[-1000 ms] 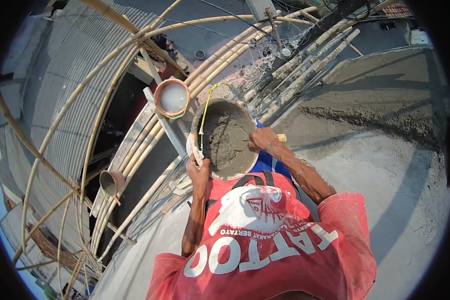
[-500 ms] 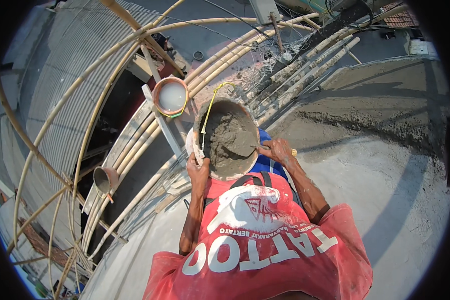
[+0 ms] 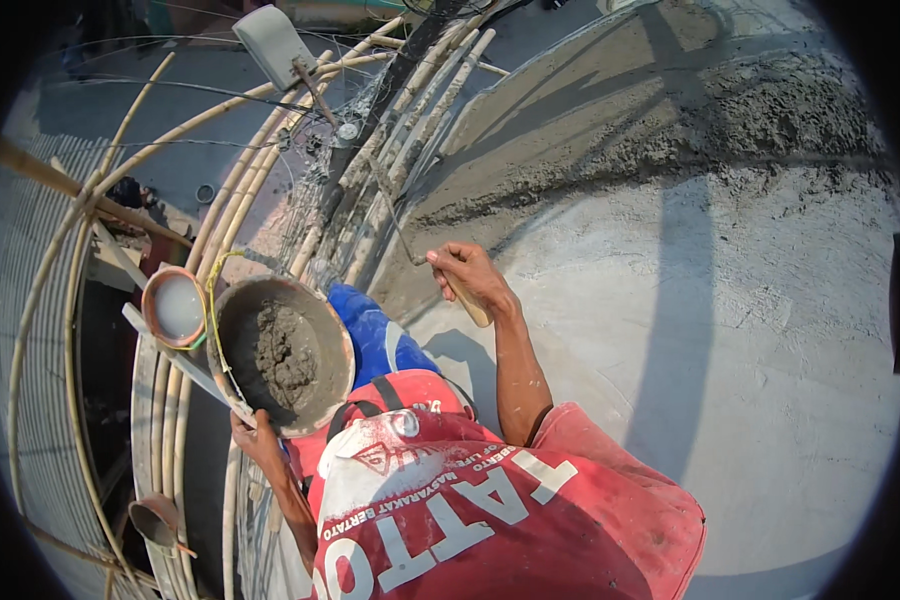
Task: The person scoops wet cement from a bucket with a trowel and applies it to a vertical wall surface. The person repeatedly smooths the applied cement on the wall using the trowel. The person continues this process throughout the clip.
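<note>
My left hand (image 3: 257, 435) grips the rim of a bucket (image 3: 320, 340) with grey wet mortar (image 3: 282, 362) heaped inside and a yellow cord on its handle. To the bucket’s right, my right hand (image 3: 470, 272) is closed on a trowel (image 3: 473, 310) by its wooden handle; the metal end reaches up against the poles, hard to make out. A smaller bucket (image 3: 180, 305) of milky liquid stands just left of the mortar bucket.
Bamboo poles (image 3: 235, 205) form scaffolding at left and top, with wires and a rusty rod (image 3: 315, 95). Corrugated roofing (image 3: 30, 300) lies far left. Another bucket (image 3: 155, 520) is at lower left. On the right, a grey surface (image 3: 750, 330) carries a rough band of wet mortar (image 3: 770, 120).
My view has swung rightward, showing more of the grey surface. My right hand has lifted the trowel out of the mortar bucket and away to its right; my left hand keeps its grip on the rim.
</note>
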`<state>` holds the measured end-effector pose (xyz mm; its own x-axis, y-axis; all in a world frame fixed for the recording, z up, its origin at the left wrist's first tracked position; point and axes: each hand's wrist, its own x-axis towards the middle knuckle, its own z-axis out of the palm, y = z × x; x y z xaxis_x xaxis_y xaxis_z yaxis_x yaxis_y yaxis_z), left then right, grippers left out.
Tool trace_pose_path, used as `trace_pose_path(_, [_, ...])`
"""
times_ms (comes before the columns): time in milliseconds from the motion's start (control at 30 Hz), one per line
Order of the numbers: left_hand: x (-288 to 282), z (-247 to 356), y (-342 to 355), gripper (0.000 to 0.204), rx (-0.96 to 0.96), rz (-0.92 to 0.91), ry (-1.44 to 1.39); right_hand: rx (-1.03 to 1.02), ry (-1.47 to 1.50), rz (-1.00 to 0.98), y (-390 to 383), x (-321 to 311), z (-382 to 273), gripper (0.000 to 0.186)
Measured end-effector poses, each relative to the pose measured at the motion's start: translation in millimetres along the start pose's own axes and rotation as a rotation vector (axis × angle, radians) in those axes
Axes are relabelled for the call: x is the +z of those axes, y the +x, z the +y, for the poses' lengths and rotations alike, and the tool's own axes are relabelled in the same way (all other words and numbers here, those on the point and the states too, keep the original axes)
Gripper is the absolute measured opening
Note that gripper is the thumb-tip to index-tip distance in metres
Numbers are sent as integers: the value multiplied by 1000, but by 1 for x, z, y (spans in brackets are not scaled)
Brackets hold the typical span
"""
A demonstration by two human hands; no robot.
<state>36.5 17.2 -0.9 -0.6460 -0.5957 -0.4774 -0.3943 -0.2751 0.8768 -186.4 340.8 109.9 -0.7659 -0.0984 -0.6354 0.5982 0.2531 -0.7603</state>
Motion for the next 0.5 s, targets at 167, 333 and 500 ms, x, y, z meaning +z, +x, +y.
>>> trace_pose_path(167, [-7,1,1,34,21,-52,88,310,-427,784,28,-170,37,34])
trace_pose_path(333, [-2,13,-6,28,-2,-11,46,-62,-403,995,-71,-119,-49,38])
trace_pose_path(500, [0,10,-4,21,37,-6,142,-165,-830,727,-22,-46,-25,33])
